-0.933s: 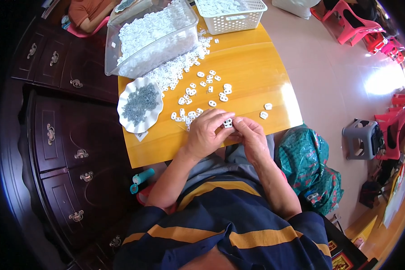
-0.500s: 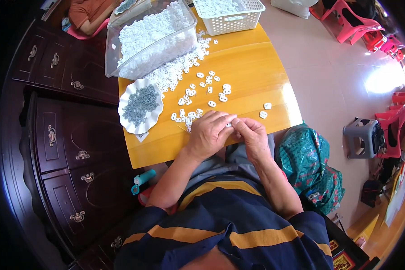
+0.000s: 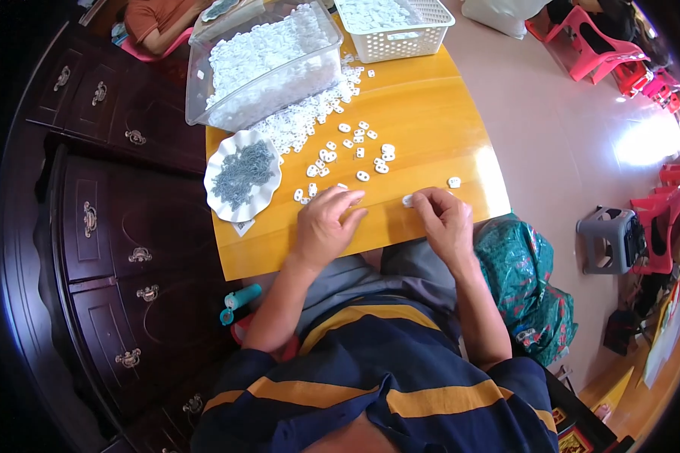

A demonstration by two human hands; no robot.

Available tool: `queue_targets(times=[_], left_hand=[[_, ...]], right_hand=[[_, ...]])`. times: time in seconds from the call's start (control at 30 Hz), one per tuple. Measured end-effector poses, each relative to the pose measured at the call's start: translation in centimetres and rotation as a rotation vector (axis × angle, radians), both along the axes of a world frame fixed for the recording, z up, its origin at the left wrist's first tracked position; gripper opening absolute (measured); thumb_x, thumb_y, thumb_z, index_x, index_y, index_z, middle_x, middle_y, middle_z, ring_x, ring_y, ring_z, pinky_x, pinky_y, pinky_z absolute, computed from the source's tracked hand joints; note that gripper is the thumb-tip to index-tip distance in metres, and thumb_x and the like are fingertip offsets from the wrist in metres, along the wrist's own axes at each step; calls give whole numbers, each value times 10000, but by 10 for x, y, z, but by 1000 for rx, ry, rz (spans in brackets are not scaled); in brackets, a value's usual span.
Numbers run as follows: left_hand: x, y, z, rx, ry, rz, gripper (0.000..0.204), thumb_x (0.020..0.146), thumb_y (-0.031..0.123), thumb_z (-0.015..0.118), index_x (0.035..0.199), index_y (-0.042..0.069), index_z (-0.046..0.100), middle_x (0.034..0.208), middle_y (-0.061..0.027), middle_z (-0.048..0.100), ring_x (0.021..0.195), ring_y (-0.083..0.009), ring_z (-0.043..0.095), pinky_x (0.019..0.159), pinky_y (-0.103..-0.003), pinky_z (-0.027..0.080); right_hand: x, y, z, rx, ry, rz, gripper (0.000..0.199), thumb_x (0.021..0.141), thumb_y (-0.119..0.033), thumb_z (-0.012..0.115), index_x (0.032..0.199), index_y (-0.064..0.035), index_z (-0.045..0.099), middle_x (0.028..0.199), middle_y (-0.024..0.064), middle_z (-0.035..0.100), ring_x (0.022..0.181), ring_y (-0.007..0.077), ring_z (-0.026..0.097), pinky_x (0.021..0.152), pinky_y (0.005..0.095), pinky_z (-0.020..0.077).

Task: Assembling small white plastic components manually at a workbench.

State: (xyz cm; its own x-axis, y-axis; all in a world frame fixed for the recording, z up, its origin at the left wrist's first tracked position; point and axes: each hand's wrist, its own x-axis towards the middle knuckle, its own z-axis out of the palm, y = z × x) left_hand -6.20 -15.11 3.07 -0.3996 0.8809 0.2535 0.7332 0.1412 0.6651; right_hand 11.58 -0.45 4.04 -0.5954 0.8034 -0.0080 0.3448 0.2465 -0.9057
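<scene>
My right hand (image 3: 443, 219) is closed, thumb and forefinger pinching a small white plastic piece (image 3: 408, 201) at the table's front. Over the wooden table (image 3: 400, 98), to the left, my left hand (image 3: 327, 225) has thumb and fingers apart, with nothing seen between them. It partly covers a cluster of small two-holed white pieces (image 3: 300, 195). More such pieces (image 3: 363, 176) lie scattered beyond both hands. One finished-looking white piece (image 3: 454, 182) sits just past my right hand. A white scalloped plate (image 3: 270, 198) on the left bears a heap of thin grey metal parts (image 3: 242, 175).
A clear plastic bin (image 3: 279, 90) full of white pieces stands at the far left, loose pieces spilled beside it. Behind is a white perforated basket (image 3: 404, 47). Dark drawers (image 3: 98, 219) flank the left; a green bag (image 3: 517, 264) is right. A person's arm (image 3: 159, 41) shows far left.
My hands, together before over one white piece, have parted. The left went left and opened; the right moved right, still pinching a piece. The view shifted slightly.
</scene>
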Motion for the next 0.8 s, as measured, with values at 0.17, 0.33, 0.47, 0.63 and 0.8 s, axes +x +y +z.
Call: queue_targets(times=[0.17, 0.33, 0.47, 0.63, 0.8], left_hand=[[-4, -3, -4, -23, 109, 105, 154, 848, 126, 776, 987, 81, 728, 924, -89, 691, 861, -316, 692, 746, -416, 563], [1, 6, -10, -1, 236, 93, 106, 848, 114, 767, 940, 79, 726, 861, -87, 672, 811, -299, 686, 686, -399, 551], [-1, 11, -11, -60, 275, 61, 54, 870, 113, 722, 859, 86, 675, 831, -89, 638, 814, -314, 671, 685, -432, 548], [0, 11, -12, -123, 354, 39, 88, 879, 115, 689, 841, 77, 619, 840, -104, 631, 814, -320, 669, 688, -440, 553], [5, -2, -5, -167, 288, -1, 100, 862, 96, 675, 863, 58, 582, 846, -116, 622, 781, -330, 653, 690, -455, 544]], right_hand=[[5, 22, -11, 438, -291, 17, 207, 928, -233, 691, 871, -37, 726, 849, 187, 720, 750, 401, 697, 668, 468, 555], [-1, 32, -11, 479, -349, -48, 156, 922, -223, 685, 905, -69, 701, 880, 163, 727, 781, 379, 705, 702, 471, 555], [-22, 19, -5, 452, -205, 9, 111, 919, -195, 687, 923, -84, 696, 846, 131, 721, 771, 352, 709, 698, 455, 557], [-47, 1, -13, 425, -130, 129, 113, 911, -196, 702, 920, -84, 695, 819, 130, 711, 759, 351, 706, 683, 457, 555], [-56, -9, -14, 379, -83, 216, 116, 910, -200, 706, 918, -85, 693, 816, 138, 708, 751, 357, 701, 667, 455, 551]])
